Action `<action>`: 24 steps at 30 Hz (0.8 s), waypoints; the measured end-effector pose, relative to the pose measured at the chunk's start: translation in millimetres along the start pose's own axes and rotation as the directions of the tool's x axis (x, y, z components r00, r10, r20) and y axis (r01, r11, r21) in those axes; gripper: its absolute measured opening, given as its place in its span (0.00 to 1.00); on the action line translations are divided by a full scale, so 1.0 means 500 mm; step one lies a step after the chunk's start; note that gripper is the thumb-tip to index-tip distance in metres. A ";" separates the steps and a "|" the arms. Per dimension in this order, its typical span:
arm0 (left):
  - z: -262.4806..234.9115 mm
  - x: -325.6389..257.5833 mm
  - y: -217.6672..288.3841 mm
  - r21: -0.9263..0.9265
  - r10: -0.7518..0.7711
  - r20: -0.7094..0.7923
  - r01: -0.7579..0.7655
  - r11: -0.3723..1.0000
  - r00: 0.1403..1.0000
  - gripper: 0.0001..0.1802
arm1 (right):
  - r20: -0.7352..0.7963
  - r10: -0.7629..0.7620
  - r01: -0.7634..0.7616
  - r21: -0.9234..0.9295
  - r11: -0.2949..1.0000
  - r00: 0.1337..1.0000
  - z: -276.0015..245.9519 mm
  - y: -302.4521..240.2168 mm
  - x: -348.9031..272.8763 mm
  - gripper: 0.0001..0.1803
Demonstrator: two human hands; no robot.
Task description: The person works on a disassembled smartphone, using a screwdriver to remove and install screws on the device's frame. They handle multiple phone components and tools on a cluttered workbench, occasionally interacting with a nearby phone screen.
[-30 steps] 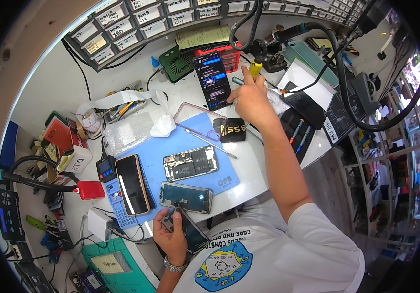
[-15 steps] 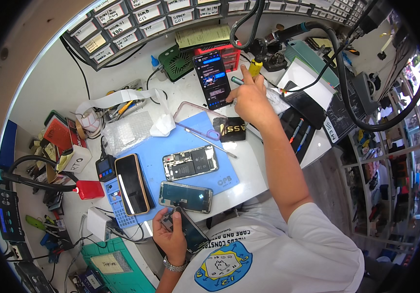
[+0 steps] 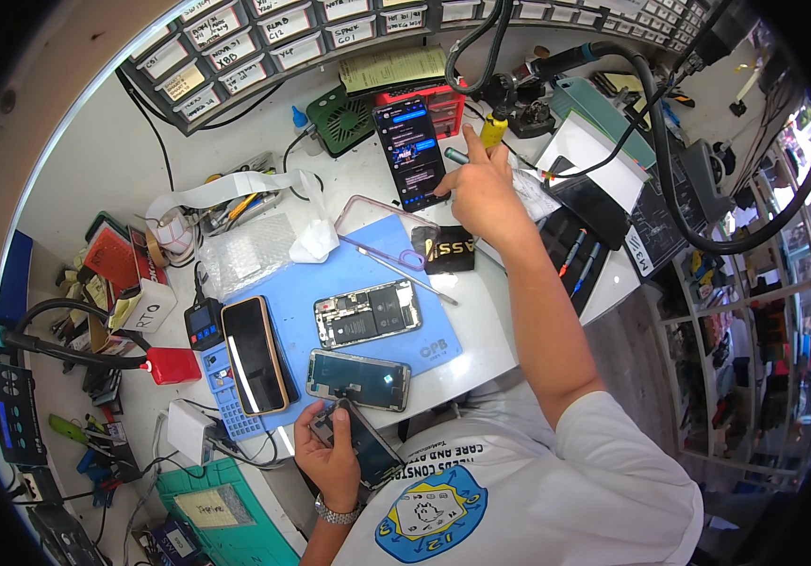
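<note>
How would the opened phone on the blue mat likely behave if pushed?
The opened phone would probably stay stiff, given its slab-like build. Lying flat on the blue mat, it seems likelier to slide than tip. Its exposed inner parts may be fragile.

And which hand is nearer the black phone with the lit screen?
Right. The right hand is by the lower right corner of the phone; the left hand is much farther, low in the view.

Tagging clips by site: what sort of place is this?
Likely a phone repair bench: an opened phone, insides exposed, lies on a blue mat; the left hand holds what looks like a screen panel; small labelled drawers line the back.
</note>
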State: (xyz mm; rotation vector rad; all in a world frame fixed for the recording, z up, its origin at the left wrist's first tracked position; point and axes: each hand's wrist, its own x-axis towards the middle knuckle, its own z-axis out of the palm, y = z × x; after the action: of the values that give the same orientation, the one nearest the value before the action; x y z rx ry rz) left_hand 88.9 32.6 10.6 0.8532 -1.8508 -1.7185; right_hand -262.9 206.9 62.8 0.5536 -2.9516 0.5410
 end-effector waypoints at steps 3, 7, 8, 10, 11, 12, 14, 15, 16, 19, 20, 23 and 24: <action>-0.001 0.000 -0.002 -0.007 0.000 0.001 0.000 1.000 1.000 0.19 | -0.006 -0.010 0.010 0.011 1.000 1.000 -0.002 -0.002 0.000 0.26; 0.000 0.001 -0.002 -0.035 0.001 0.011 -0.001 0.999 1.000 0.19 | -0.028 -0.018 0.019 0.032 0.999 0.999 0.004 0.003 0.002 0.28; 0.000 0.002 -0.003 -0.030 0.008 0.010 -0.007 1.000 1.000 0.19 | -0.029 -0.020 0.021 0.040 0.999 0.999 0.003 0.004 0.003 0.29; -0.002 0.001 -0.007 -0.021 0.019 0.005 -0.019 1.000 1.000 0.19 | -0.050 -0.041 0.044 0.063 0.997 0.998 0.002 -0.002 0.000 0.31; -0.001 0.001 -0.006 -0.024 0.014 0.003 -0.014 1.000 1.000 0.19 | -0.060 -0.052 0.056 0.074 0.996 0.997 0.001 -0.005 0.000 0.31; 0.000 0.001 -0.003 -0.028 0.010 0.003 -0.010 1.000 1.000 0.19 | -0.078 -0.085 0.089 0.057 0.994 0.993 0.005 -0.002 0.001 0.30; 0.001 -0.001 0.001 -0.030 0.002 0.004 -0.002 1.000 1.000 0.19 | -0.111 -0.152 0.155 0.021 0.988 0.982 0.016 0.005 0.005 0.26; 0.001 -0.001 0.004 -0.029 -0.002 0.007 0.002 1.000 1.000 0.19 | -0.109 -0.152 0.156 0.027 0.987 0.982 0.016 0.003 0.004 0.27; 0.002 0.000 0.005 -0.028 -0.005 0.009 0.006 1.000 1.000 0.19 | -0.106 -0.153 0.157 0.033 0.987 0.983 0.016 0.000 0.003 0.27; 0.001 0.001 0.001 -0.024 -0.001 0.009 0.001 1.000 1.000 0.19 | -0.090 -0.144 0.149 0.056 0.987 0.985 0.024 -0.005 0.005 0.28; 0.000 0.001 -0.002 -0.015 0.005 0.009 -0.005 1.000 1.000 0.19 | -0.084 -0.138 0.144 0.064 0.987 0.987 0.026 -0.004 0.005 0.28; -0.002 0.001 -0.005 -0.005 0.015 0.004 -0.015 1.000 1.000 0.19 | -0.110 -0.126 0.132 0.055 0.990 0.986 0.019 -0.004 0.004 0.27; -0.001 0.000 -0.002 -0.014 0.013 0.007 -0.013 1.000 1.000 0.19 | -0.127 -0.088 0.097 0.060 0.993 0.988 0.014 -0.001 0.004 0.30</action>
State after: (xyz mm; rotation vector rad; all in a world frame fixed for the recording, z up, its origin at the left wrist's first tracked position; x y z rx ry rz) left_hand 89.1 32.3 9.7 0.8289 -1.8422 -1.7268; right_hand -265.0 203.2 56.6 0.6354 -2.7840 0.6410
